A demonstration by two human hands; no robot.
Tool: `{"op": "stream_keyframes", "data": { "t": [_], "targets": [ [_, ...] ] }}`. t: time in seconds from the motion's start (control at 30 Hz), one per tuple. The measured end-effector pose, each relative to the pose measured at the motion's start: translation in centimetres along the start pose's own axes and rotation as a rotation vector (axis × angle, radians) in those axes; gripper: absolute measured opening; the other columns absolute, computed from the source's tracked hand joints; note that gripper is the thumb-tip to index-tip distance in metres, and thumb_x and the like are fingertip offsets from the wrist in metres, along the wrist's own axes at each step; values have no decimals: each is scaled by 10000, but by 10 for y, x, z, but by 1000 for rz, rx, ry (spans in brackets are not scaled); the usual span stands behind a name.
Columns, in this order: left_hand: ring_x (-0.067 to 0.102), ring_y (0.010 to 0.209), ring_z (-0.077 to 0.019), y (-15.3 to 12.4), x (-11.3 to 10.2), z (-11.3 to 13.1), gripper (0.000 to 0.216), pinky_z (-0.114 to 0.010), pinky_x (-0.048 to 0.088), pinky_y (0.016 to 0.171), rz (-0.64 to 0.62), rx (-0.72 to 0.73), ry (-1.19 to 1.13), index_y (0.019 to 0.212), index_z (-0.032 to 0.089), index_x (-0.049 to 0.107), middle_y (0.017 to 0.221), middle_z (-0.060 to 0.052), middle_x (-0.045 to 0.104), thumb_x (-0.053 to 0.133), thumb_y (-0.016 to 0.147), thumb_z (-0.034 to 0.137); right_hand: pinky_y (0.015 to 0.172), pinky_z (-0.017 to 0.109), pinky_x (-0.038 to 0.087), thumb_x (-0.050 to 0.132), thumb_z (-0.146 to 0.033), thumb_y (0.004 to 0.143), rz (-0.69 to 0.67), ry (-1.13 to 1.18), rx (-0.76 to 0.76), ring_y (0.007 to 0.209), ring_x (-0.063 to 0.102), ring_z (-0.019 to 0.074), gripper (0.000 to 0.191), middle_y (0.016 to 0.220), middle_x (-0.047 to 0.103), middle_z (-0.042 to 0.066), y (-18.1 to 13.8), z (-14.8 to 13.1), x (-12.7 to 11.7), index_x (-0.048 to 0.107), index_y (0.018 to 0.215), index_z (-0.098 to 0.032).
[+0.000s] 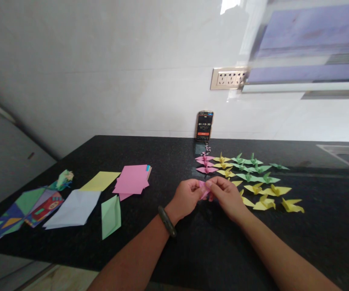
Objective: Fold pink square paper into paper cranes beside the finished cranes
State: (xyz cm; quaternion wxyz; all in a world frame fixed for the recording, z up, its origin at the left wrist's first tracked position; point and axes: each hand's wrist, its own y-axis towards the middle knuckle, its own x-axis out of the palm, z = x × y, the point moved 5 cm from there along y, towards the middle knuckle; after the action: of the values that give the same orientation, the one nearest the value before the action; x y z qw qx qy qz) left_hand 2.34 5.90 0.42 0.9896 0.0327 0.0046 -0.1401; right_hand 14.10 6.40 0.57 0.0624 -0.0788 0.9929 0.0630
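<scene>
Between my two hands is a small folded piece of pink paper [204,190], held above the black countertop. My left hand [188,198], with a dark bangle at the wrist, pinches its left side. The thumb and fingers of my right hand [225,196] close on its right side. Much of the paper is hidden by my fingers. Just beyond my hands lie several pink paper cranes [207,170]. To the right of them are yellow paper cranes [263,202] and green paper cranes [267,178] in rows.
A phone [204,126] showing a timer leans against the wall. Left of my hands are a stack of pink paper [130,180], a folded green sheet [111,217], white paper [74,208], a yellow sheet [100,181] and colourful packaging [45,206]. A sink edge [341,155] shows far right.
</scene>
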Motion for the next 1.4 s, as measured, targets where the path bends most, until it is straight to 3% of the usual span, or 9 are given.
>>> {"op": "stream_keyframes", "data": {
  "t": [0.3,0.47,0.7,0.97,1.4],
  "targets": [
    [444,577,-106,-4,-4,4,199,-223,338,569,59,134,369,622,161,511,601,15,513,475,769,289,423,214,348,566,-427,740,79,-100,-57,421,441,90,304,485,538,-12,-2,0,-2,548,597,-159],
    [460,584,-110,-3,-2,-1,210,-223,354,571,87,119,287,690,160,532,634,2,533,472,778,341,435,218,337,578,-414,735,161,-125,-87,441,429,98,290,466,493,-22,-4,-1,-4,542,590,-165],
    [449,542,-94,-3,6,-9,189,-210,339,509,22,43,125,692,153,492,609,18,493,532,736,332,474,226,365,613,-382,707,225,-85,-107,486,451,108,265,517,533,-8,-5,-4,-6,543,572,-165],
    [402,479,-81,-6,1,4,222,-210,317,494,71,36,218,587,156,494,525,33,458,506,756,300,437,214,323,592,-378,731,180,-46,-79,450,416,90,263,487,499,-23,-4,-2,-4,544,593,-160],
    [369,482,-78,-4,3,0,320,-212,291,482,75,50,181,614,155,465,537,43,420,444,794,419,434,206,317,605,-398,704,217,-39,-93,450,406,82,274,484,488,-34,-4,-4,-5,555,588,-154]
  ]
}}
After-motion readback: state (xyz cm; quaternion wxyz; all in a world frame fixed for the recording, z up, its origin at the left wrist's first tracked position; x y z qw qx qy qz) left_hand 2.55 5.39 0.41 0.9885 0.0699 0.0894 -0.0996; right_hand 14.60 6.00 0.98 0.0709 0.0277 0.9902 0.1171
